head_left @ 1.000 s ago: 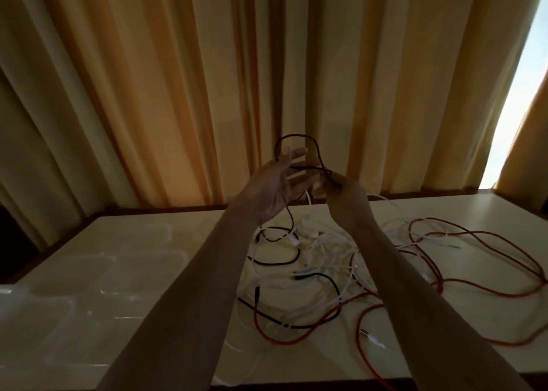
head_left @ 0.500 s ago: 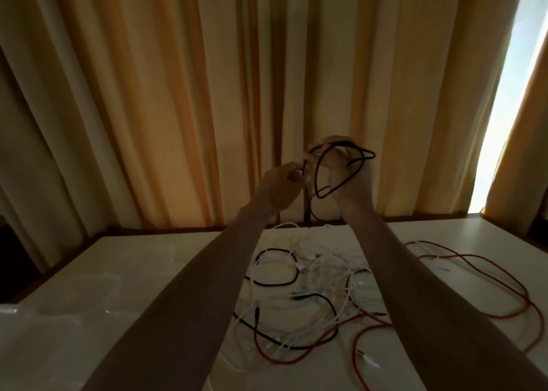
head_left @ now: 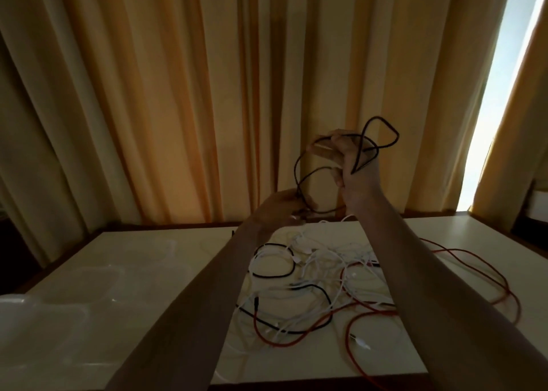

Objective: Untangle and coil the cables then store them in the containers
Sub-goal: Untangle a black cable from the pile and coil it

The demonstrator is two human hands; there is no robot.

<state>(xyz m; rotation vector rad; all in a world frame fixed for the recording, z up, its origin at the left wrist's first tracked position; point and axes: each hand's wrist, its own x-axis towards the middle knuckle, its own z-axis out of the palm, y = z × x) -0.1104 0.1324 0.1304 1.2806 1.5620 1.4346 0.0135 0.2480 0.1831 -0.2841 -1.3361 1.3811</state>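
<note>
A thin black cable (head_left: pixel 382 129) is looped in the air above the table's far edge. My right hand (head_left: pixel 350 165) is raised and grips its coiled loops, which stick out to the right of the wrist. My left hand (head_left: pixel 278 209) sits lower and pinches the same cable where a loop hangs down. Below both forearms lies a tangle of white cables (head_left: pixel 323 260), another black cable (head_left: pixel 275 275) and a long red cable (head_left: pixel 474 260) on the pale table (head_left: pixel 207 248). Clear plastic containers (head_left: pixel 98 275) stand at the left.
Orange-yellow curtains (head_left: pixel 178 94) hang right behind the table. A bright window gap (head_left: pixel 504 79) shows at the right. More clear containers (head_left: pixel 38 331) sit at the near left corner. The table's front edge (head_left: pixel 326 383) runs along the bottom.
My right hand has risen and moved right with the black loops. My left hand has dropped lower, so a longer loop of black cable now hangs between the hands.
</note>
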